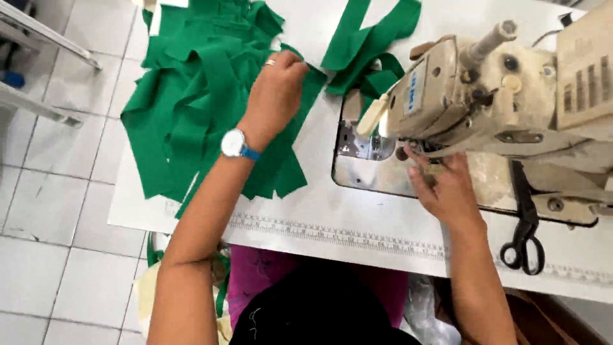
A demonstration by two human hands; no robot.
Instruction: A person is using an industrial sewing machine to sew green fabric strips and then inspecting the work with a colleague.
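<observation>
Item: sewing station, viewed from above, one person seated at a white table [357,223] with a printed measuring scale along its near edge. Left hand [276,89] lay palm down on a heap of green fabric strips [191,108], fingers curled at the heap's right margin and apparently pinching one strip; how firmly it held could not be told, the fingertips being hidden. A wristwatch [234,143] with a blue band sat on that wrist. The heap occupied the table's left end and overhung its left edge above the tiled floor [57,204]; its strips ran mostly away from the person, long axes roughly up the frame. A second group, the looped green strips [370,45], lay just right of the left hand, reaching toward the sewing machine [485,89]. Right hand [447,185] rested at the machine's needle area beneath the head, fingers partly bent and touching the metal bed plate [370,172]; no cloth was visible in its grasp. The left hand was plainly the nearer to the fabric; the machine stood to its right. Black scissors [525,223] lay on the table right of the right hand. Open table surface remained between heap and bed plate.
</observation>
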